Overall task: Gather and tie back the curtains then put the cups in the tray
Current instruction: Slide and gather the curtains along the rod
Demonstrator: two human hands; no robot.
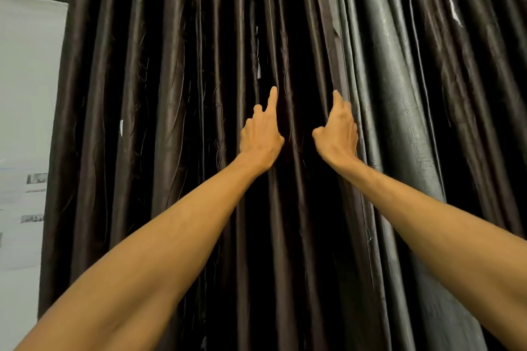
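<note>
Brown satin curtains point(171, 94); arms outstretched; left hand point(261, 137) forefinger-up, right hand point(338, 134) flat on folds; grips slack, empty

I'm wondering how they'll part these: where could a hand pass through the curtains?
Likeliest at the seam by the right hand, where the brown curtain meets the grey curtain. Elsewhere folds hang packed; the left hand points into one.
</note>
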